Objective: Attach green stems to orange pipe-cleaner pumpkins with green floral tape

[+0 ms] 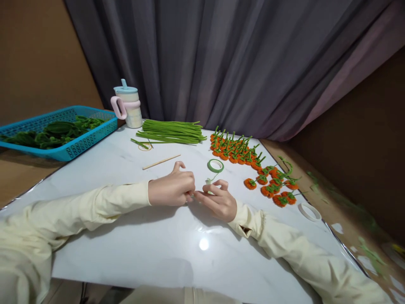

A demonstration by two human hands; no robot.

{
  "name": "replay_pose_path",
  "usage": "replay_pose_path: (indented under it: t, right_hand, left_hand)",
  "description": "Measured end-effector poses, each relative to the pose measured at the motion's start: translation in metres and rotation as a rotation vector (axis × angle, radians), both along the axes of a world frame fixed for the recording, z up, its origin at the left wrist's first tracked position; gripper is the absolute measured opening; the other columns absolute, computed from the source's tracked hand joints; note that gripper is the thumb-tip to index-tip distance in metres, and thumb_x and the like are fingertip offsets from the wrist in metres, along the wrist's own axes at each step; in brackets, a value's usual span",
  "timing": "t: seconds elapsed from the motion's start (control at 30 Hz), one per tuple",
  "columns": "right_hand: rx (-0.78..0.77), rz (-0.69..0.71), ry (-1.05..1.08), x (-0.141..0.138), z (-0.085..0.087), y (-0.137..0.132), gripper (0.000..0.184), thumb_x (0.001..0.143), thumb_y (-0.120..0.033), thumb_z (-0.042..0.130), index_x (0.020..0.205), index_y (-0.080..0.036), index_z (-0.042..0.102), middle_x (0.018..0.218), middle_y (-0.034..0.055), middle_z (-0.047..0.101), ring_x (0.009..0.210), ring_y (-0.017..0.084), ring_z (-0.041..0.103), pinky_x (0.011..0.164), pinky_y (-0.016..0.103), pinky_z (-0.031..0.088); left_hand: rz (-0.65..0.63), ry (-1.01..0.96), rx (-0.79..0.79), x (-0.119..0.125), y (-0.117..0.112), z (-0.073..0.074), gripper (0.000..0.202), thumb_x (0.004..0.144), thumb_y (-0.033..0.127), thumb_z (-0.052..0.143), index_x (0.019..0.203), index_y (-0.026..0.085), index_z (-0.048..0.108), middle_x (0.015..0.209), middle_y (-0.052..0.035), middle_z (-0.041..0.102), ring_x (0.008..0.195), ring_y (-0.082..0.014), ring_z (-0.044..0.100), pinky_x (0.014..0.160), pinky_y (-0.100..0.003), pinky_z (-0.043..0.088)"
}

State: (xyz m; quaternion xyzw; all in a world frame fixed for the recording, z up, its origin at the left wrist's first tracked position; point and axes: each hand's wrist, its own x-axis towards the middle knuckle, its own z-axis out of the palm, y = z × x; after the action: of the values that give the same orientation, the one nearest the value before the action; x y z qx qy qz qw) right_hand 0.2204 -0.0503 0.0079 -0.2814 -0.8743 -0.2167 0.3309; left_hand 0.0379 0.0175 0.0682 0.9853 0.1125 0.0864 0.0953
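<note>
My left hand [173, 186] and my right hand [220, 202] meet fingertip to fingertip above the white table. Both are closed in a pinch, and whatever sits between the fingertips is too small and hidden to name. Just beyond the right fingers lies a roll of green tape [215, 165], its loose end [209, 180] trailing down toward that hand. A thin wooden stick [161, 162] rests behind my left hand. To the right are rows of orange crocheted pumpkins [233, 159] with green stems, and a looser group [267, 191] stands nearer to me.
Green fuzzy stems [172, 131] lie bundled at the back, with a yellow loop [145, 146] beside them. A lidded cup [133, 110] with a pink handle stands left of them. A blue basket [67, 151] holds green leafy pieces. A white ring [309, 212] lies near the right edge.
</note>
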Motion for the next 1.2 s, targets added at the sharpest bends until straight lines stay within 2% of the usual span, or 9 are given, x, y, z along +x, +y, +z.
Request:
replay_pose_path:
  t: [0.07, 0.17, 0.3, 0.43, 0.57, 0.8, 1.0, 1.2]
  right_hand:
    - [0.074, 0.029, -0.032, 0.0, 0.002, -0.001, 0.021, 0.089, -0.005, 0.041, 0.103, -0.013, 0.054, 0.069, 0.0012, 0.066, 0.079, 0.013, 0.057, 0.072, 0.033, 0.03]
    - [0.128, 0.022, -0.069, 0.001, 0.004, -0.002, 0.021, 0.09, -0.004, 0.04, 0.099, -0.015, 0.056, 0.077, 0.0016, 0.068, 0.081, 0.012, 0.057, 0.075, 0.033, 0.03]
    - [0.145, -0.037, -0.079, 0.004, 0.002, 0.001, 0.02, 0.09, -0.005, 0.041, 0.097, -0.015, 0.057, 0.078, 0.0019, 0.069, 0.083, 0.013, 0.056, 0.075, 0.033, 0.031]
    - [0.158, -0.087, -0.048, 0.006, 0.0, 0.005, 0.017, 0.089, -0.006, 0.042, 0.096, -0.013, 0.056, 0.075, 0.0021, 0.069, 0.08, 0.014, 0.057, 0.072, 0.033, 0.032]
    - [0.178, -0.095, -0.055, 0.006, -0.003, 0.007, 0.014, 0.086, -0.005, 0.047, 0.096, -0.01, 0.056, 0.071, 0.0032, 0.068, 0.079, 0.015, 0.056, 0.071, 0.033, 0.032]
    - [0.262, -0.125, -0.156, 0.006, -0.002, 0.008, 0.016, 0.086, -0.003, 0.046, 0.095, -0.009, 0.058, 0.074, 0.0047, 0.067, 0.084, 0.015, 0.055, 0.073, 0.032, 0.035]
    - [0.271, -0.113, -0.233, 0.005, -0.004, 0.005, 0.019, 0.087, -0.004, 0.044, 0.089, -0.011, 0.061, 0.079, 0.0052, 0.066, 0.091, 0.015, 0.052, 0.075, 0.032, 0.035]
    - [0.29, -0.052, -0.274, 0.004, -0.002, 0.001, 0.023, 0.087, -0.004, 0.042, 0.084, -0.013, 0.063, 0.085, 0.0059, 0.066, 0.095, 0.014, 0.051, 0.074, 0.031, 0.035]
  left_hand:
    - [0.0, 0.024, -0.037, 0.0, 0.005, -0.004, 0.027, 0.079, 0.022, 0.053, 0.053, 0.014, 0.056, 0.063, 0.001, 0.062, 0.065, -0.0116, 0.051, 0.081, -0.034, 0.024]
    - [-0.023, 0.061, -0.057, 0.0, 0.01, -0.006, 0.031, 0.08, 0.027, 0.056, 0.051, 0.015, 0.058, 0.058, 0.0018, 0.062, 0.066, -0.0123, 0.049, 0.077, -0.031, 0.025]
    - [0.042, 0.043, -0.041, 0.001, 0.006, -0.003, 0.027, 0.08, 0.022, 0.057, 0.054, 0.014, 0.059, 0.068, -0.0007, 0.063, 0.076, -0.014, 0.053, 0.08, -0.034, 0.023]
    - [0.092, 0.014, 0.117, 0.003, -0.002, -0.004, 0.018, 0.082, 0.016, 0.055, 0.064, 0.012, 0.057, 0.074, -0.0047, 0.062, 0.09, -0.0184, 0.054, 0.087, -0.04, 0.021]
    - [0.095, -0.004, 0.273, 0.003, -0.003, -0.008, 0.003, 0.082, 0.013, 0.055, 0.081, 0.011, 0.056, 0.079, -0.0075, 0.063, 0.086, -0.0191, 0.055, 0.088, -0.043, 0.021]
    - [-0.009, -0.015, 0.325, 0.004, 0.0, -0.009, 0.015, 0.071, 0.001, 0.055, 0.062, 0.012, 0.054, 0.065, -0.005, 0.062, 0.095, -0.0219, 0.054, 0.084, -0.042, 0.022]
    - [-0.065, 0.009, 0.24, 0.005, 0.0, -0.006, 0.019, 0.069, -0.003, 0.048, 0.061, 0.012, 0.054, 0.067, -0.0062, 0.063, 0.096, -0.0209, 0.054, 0.084, -0.04, 0.022]
    - [-0.157, 0.048, -0.121, 0.003, 0.014, 0.0, 0.019, 0.072, 0.001, 0.051, 0.058, 0.013, 0.053, 0.076, -0.0012, 0.063, 0.092, -0.0166, 0.054, 0.081, -0.035, 0.021]
